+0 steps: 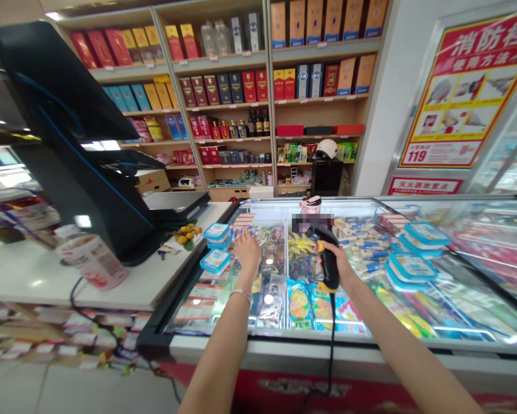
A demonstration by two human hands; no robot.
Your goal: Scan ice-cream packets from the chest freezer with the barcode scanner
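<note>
My right hand [336, 260] grips a black barcode scanner [326, 253] with a yellow base, its cable hanging down over the freezer's front edge. The scanner points away toward a small pink cup [310, 204] on the freezer lid. My left hand [246, 250] rests palm down on the glass lid of the chest freezer [284, 345], fingers close together, beside three blue-lidded tubs [216, 247] stacked at the lid's left end. A bracelet circles my left wrist.
A black checkout terminal [81, 144] stands on the white counter [20, 276] to the left, with a pink-and-white carton [93, 260] and small orange fruits [186, 233]. More blue-lidded tubs [416, 253] lie on the freezer's right. Shelves of boxed goods and bottles fill the back wall.
</note>
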